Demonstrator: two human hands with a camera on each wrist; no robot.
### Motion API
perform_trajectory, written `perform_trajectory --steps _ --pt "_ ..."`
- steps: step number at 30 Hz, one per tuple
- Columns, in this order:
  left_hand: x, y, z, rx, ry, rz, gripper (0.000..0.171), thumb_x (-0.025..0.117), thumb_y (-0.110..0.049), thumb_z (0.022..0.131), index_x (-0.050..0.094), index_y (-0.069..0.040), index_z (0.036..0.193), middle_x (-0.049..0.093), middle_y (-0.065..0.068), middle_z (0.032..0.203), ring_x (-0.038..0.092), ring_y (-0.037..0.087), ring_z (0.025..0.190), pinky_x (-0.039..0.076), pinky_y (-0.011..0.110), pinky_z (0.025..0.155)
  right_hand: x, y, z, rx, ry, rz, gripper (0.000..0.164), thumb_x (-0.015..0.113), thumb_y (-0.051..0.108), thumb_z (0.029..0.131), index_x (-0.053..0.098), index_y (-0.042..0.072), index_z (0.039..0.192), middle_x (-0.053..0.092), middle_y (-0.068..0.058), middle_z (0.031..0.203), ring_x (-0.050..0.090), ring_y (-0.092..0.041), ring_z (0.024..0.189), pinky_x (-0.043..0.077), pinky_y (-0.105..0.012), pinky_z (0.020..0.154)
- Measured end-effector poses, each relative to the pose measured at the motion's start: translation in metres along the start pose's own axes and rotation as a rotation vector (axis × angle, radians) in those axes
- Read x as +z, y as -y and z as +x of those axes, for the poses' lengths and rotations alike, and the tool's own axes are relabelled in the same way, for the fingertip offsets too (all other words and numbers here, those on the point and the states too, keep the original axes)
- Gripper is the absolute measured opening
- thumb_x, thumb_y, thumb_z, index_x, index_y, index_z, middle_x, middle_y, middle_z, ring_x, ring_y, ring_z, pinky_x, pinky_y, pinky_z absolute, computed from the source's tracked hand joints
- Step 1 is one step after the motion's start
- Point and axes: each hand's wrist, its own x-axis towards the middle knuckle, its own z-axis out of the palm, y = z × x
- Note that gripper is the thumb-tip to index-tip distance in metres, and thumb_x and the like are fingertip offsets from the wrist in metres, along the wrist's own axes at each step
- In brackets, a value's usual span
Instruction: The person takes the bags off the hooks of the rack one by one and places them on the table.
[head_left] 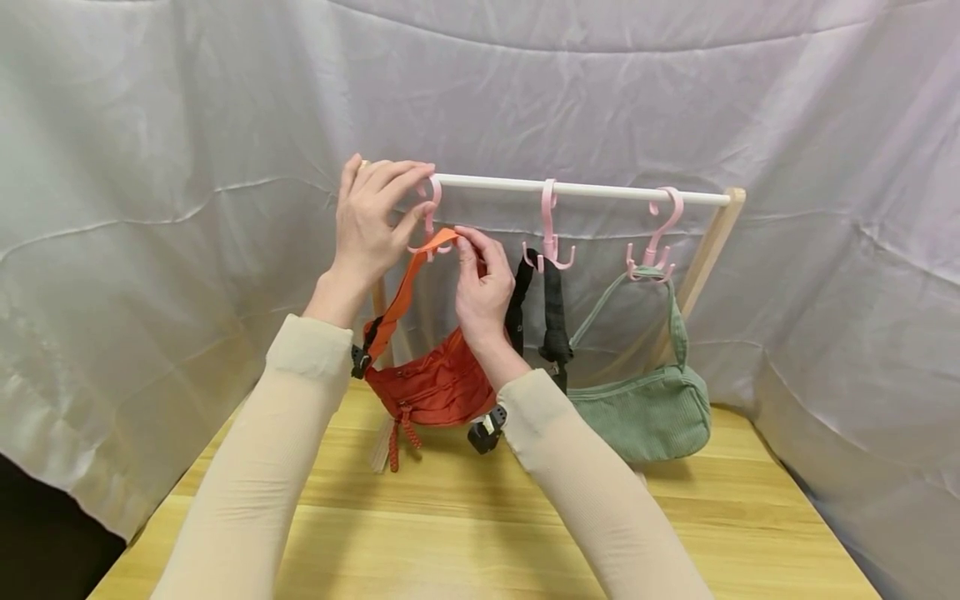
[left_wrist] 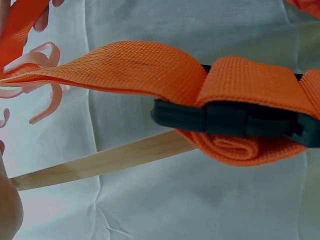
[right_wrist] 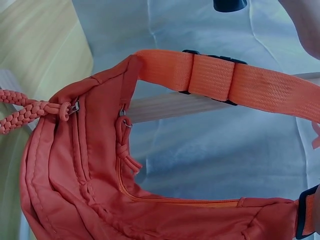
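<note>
A wood-grained counter (head_left: 420, 525) fills the foreground, walled by creased grey cloth (head_left: 600, 100). At its back stands a rack with a white rail (head_left: 615, 192). The left hand (head_left: 369, 218) lies over the rail's left end, fingers nearly straight, thumb apart beside a pink hook (head_left: 430, 218). The right hand (head_left: 483, 287) pinches the orange strap (head_left: 401, 292) of a red bag (head_left: 431, 385), which hangs below that hook, left of a green bag (head_left: 645, 412).
</note>
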Motion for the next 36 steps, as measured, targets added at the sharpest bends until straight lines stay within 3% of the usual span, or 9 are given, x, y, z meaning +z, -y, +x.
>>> perform_trajectory --steps 7,15,26,33,36 --pt "0.002 -0.001 -0.001 -0.024 -0.027 -0.034 0.036 0.077 -0.028 0.095 0.075 -0.014 0.128 0.074 0.004 0.124 0.062 0.029 0.117 0.027 0.054 0.119 0.002 0.009 -0.003 -0.012 0.017 0.024 0.019 0.065 0.000 0.101 0.074 -0.008 0.116 0.069 -0.025 0.110 0.068 -0.036 0.101 0.058 -0.034 0.091" --pt "0.000 0.000 -0.001 -0.004 0.012 0.007 0.037 0.073 -0.032 0.099 0.073 -0.014 0.130 0.073 0.005 0.126 0.061 0.029 0.119 0.028 0.059 0.117 0.000 0.037 -0.006 -0.011 0.015 0.035 0.017 0.064 -0.005 0.100 0.072 -0.012 0.112 0.068 -0.026 0.106 0.069 -0.037 0.097 0.058 -0.031 0.088" --pt "0.000 0.001 -0.001 -0.006 0.007 0.000 0.036 0.074 -0.030 0.098 0.074 -0.013 0.129 0.073 0.006 0.126 0.061 0.029 0.119 0.028 0.058 0.117 0.002 0.003 -0.005 -0.053 0.029 0.050 0.019 0.066 0.005 0.102 0.075 -0.004 0.115 0.070 -0.020 0.109 0.069 -0.028 0.100 0.058 -0.035 0.091" --pt "0.001 0.000 -0.003 -0.022 -0.007 -0.026 0.036 0.076 -0.028 0.096 0.074 -0.014 0.130 0.073 0.005 0.126 0.061 0.029 0.120 0.026 0.056 0.120 -0.001 0.037 -0.005 -0.055 0.030 0.029 0.017 0.063 -0.006 0.100 0.072 -0.013 0.112 0.067 -0.028 0.107 0.068 -0.038 0.098 0.058 -0.034 0.090" --pt "0.001 0.001 -0.002 -0.021 -0.005 -0.026 0.037 0.076 -0.028 0.096 0.074 -0.014 0.130 0.073 0.005 0.126 0.061 0.029 0.120 0.026 0.056 0.120 -0.003 0.041 -0.006 -0.063 0.029 0.022 0.017 0.063 -0.007 0.099 0.072 -0.013 0.112 0.068 -0.027 0.106 0.067 -0.038 0.098 0.058 -0.034 0.089"
